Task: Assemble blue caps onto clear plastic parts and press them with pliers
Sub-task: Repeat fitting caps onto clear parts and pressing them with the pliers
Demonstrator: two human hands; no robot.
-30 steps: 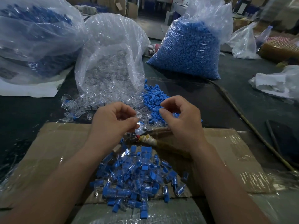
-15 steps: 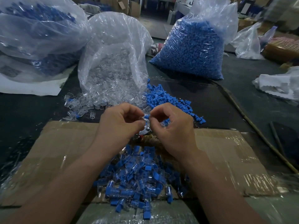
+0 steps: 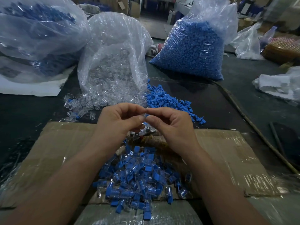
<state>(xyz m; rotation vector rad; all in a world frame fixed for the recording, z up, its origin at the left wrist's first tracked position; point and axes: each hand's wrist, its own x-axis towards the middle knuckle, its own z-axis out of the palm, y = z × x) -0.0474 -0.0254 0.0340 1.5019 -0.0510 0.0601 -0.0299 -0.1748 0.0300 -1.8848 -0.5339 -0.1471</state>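
Note:
My left hand (image 3: 121, 120) and my right hand (image 3: 172, 125) meet fingertip to fingertip above the cardboard (image 3: 61, 148). Between them they pinch a small clear part with a blue cap (image 3: 145, 114), mostly hidden by the fingers. Just below the hands lie the pliers (image 3: 146, 133), their metal head and wrapped handle partly showing. A pile of assembled blue-and-clear pieces (image 3: 138, 181) sits on the cardboard between my forearms. Loose blue caps (image 3: 168, 101) and loose clear parts (image 3: 84, 104) lie on the dark table beyond the hands.
An open bag of clear parts (image 3: 113, 62) stands behind the hands, a full bag of blue caps (image 3: 190, 47) to its right. Another big bag (image 3: 37, 33) lies at far left. White plastic (image 3: 279, 83) and a thin rod (image 3: 240, 112) lie at right.
My right hand left the blue cap pile and came to the left hand. Both hands now touch at the fingertips with a cap and clear part between them.

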